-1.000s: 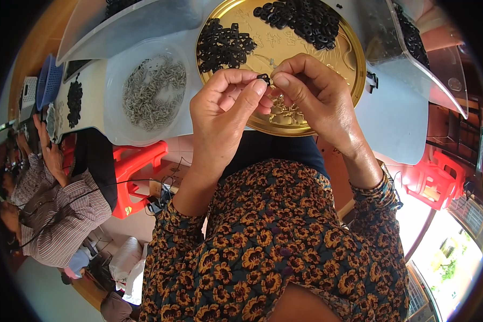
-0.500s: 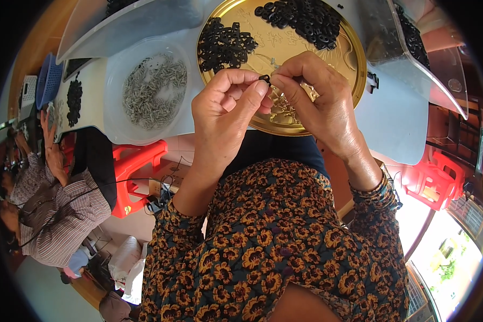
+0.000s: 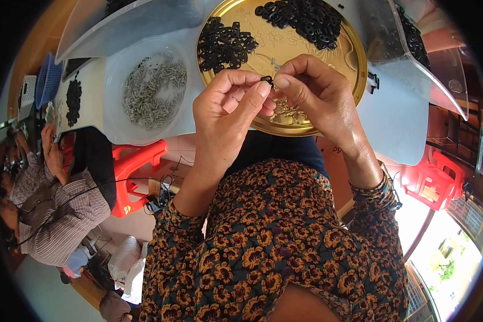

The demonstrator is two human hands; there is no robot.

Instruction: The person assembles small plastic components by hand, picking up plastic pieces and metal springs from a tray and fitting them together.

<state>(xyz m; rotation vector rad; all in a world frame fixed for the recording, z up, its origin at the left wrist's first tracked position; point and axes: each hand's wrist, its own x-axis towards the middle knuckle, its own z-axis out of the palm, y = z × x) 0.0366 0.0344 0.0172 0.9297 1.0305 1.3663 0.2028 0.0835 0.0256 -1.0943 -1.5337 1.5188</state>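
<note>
Between the thumb and forefinger of my left hand (image 3: 224,110) is a small black plastic part (image 3: 266,80), held above the near side of a round gold tray (image 3: 276,45). My right hand (image 3: 322,99) is closed in a pinch close against the part's right side; whatever its fingertips hold is too small or hidden to name. On the tray lie two heaps of black pieces: square-holed ones (image 3: 225,45) at the left, and rounded, flat ones (image 3: 300,22) toward the far right. A few small silvery bits (image 3: 275,63) rest just beyond my fingertips.
Left of the tray stands a clear round tub (image 3: 112,107) of small metal screws (image 3: 154,91). Translucent bins (image 3: 129,32) flank the far side, another (image 3: 386,43) at the right. Red stools (image 3: 137,166) are below the table. A person in a striped shirt (image 3: 72,214) works at the left.
My right hand's fingertips have shifted slightly right and rolled at the part, while my left hand stays nearly still. At the left, the other person's raised hand has lowered.
</note>
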